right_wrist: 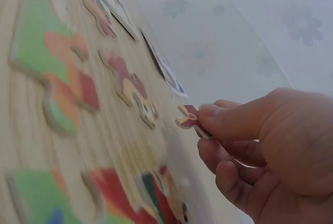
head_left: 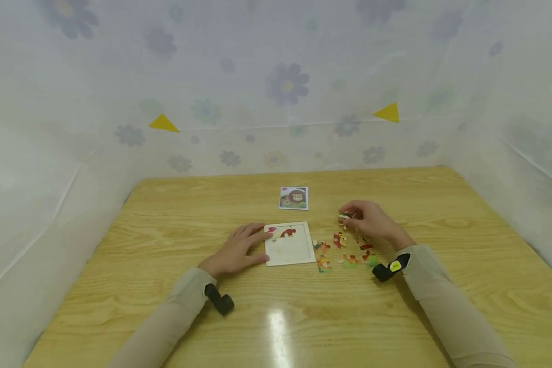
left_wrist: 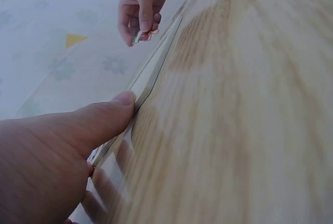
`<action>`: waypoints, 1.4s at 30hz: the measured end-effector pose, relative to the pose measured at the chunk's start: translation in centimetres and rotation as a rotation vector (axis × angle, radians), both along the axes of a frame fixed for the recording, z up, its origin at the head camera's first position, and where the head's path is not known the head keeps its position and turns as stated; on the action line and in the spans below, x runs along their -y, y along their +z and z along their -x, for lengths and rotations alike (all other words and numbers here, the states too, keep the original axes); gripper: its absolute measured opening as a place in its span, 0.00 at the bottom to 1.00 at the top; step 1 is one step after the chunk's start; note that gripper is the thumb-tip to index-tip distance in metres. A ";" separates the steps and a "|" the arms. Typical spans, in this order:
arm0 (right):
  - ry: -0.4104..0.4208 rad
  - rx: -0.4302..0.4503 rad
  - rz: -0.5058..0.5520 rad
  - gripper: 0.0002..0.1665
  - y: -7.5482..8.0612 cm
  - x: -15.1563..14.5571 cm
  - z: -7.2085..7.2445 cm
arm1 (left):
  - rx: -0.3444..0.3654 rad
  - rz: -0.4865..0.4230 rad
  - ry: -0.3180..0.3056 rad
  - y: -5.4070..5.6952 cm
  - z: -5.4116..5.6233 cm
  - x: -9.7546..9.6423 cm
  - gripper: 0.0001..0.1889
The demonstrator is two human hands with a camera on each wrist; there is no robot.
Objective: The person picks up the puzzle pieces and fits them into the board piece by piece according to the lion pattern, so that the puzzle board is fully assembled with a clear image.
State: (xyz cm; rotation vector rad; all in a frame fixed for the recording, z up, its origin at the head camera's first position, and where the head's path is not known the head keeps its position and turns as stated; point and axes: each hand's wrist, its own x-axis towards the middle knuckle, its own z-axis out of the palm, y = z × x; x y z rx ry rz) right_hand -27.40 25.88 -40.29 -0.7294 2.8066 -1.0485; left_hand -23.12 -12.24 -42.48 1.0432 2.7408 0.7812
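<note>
My left hand (head_left: 235, 253) rests at the left side of a square white puzzle board (head_left: 291, 253), its fingers spread and relaxed. In the left wrist view the thumb (left_wrist: 106, 122) lies against the board's edge. Placed pieces with a pink flower and a reddish-brown arc (head_left: 287, 233) fill part of the board's upper area. My right hand (head_left: 371, 221) pinches a puzzle piece (right_wrist: 188, 117) between thumb and fingers, above the table on the far right of the board. That piece shows dark red with a cream shape; the fingers cover part of it.
Several loose puzzle pieces (head_left: 349, 261) in green, orange and red lie right of the board, below the right hand. A picture card of a lion (head_left: 294, 198) lies behind the board. The wooden table (head_left: 211, 204) ends at a flowered white curtain (head_left: 276, 138).
</note>
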 end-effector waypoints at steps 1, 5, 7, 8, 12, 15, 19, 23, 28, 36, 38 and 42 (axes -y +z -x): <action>0.010 0.001 0.007 0.17 0.0 0.3 0.1 | 0.002 0.001 0.000 0.0 0.0 0.0 0.32; 0.049 -0.011 0.008 0.16 -0.1 1.7 0.4 | 0.010 0.011 0.006 0.0 0.1 0.0 0.32; 0.058 -0.024 -0.002 0.14 -0.1 2.6 0.5 | 0.011 0.015 0.008 0.0 0.2 0.0 0.32; 0.064 -0.027 -0.002 0.13 -0.1 3.1 0.6 | 0.010 0.015 0.008 0.0 0.2 0.0 0.32; 0.081 -0.014 0.031 0.08 -0.2 4.8 0.7 | 0.014 0.018 0.003 -0.1 0.1 -0.1 0.32; 0.114 0.009 0.057 0.07 -0.3 6.1 0.8 | 0.015 0.020 -0.001 -0.1 0.0 0.0 0.32; 0.148 0.030 0.060 0.08 -0.4 7.5 0.9 | 0.018 0.017 0.001 0.0 0.0 -0.1 0.32; 0.145 0.030 0.046 0.10 -0.4 8.6 0.9 | 0.022 0.021 0.005 0.1 0.1 -0.1 0.32; 0.138 0.033 0.026 0.09 -0.4 9.3 1.0 | 0.019 0.019 0.000 0.0 0.1 0.0 0.32; 0.136 0.041 0.004 0.07 -1.1 9.8 1.4 | 0.016 0.001 -0.004 0.1 0.0 0.0 0.32; 0.128 0.044 -0.009 0.06 -1.0 10.2 1.5 | 0.020 0.003 0.000 0.0 0.1 0.0 0.32; 0.104 0.063 -0.038 0.05 -0.8 10.8 1.7 | 0.026 0.018 0.015 -0.1 0.2 0.0 0.32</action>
